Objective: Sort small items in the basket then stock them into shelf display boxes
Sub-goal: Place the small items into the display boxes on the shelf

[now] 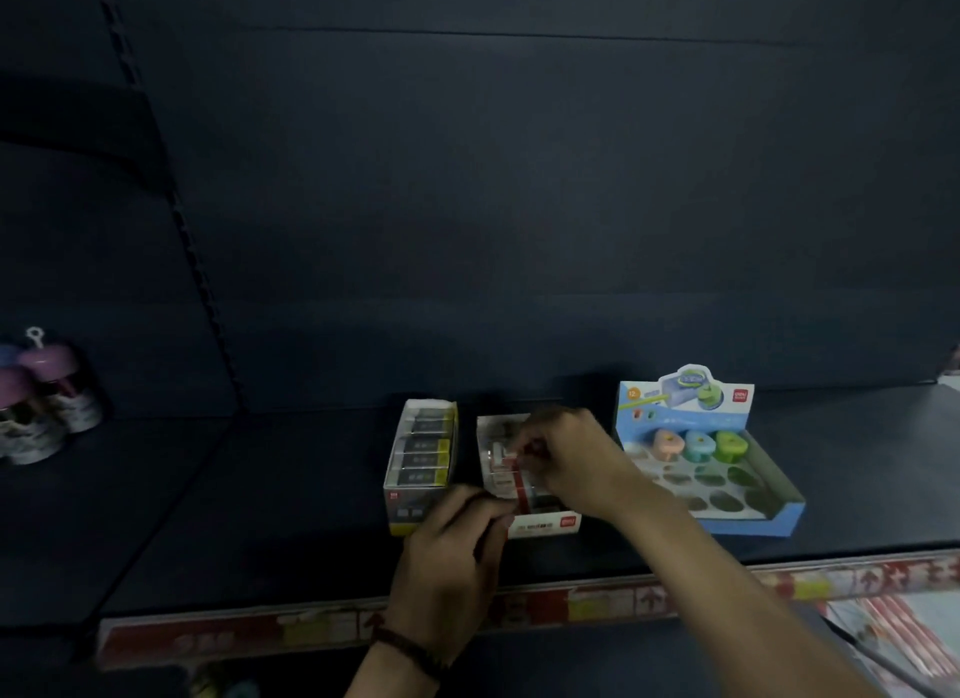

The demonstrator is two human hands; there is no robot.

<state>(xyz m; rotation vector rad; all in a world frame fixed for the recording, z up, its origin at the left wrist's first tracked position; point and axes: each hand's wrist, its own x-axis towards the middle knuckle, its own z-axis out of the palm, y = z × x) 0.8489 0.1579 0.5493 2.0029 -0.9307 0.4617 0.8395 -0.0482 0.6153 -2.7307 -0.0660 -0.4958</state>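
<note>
Three display boxes are set in a row on a dark shelf, near its front edge. The red-and-white box stands in the middle. Just to its left is a narrow box of dark, yellow-banded erasers. To its right, a little apart, is a blue box with three sharpeners in pink, teal and green along its far row.

The right hand is reached in from the right over the red-and-white box. A small item, red and white, is pinched at its curled fingers just above the pieces already in the box. The picture is blurred there.

The left hand, with a dark bracelet on the wrist, is placed at the near left corner of the same box. Its fingers are curled against the box edge. Whether anything is grasped by them cannot be told.

A red patterned strip runs along the shelf's near edge. Purple-capped bottles stand at the far left.
</note>
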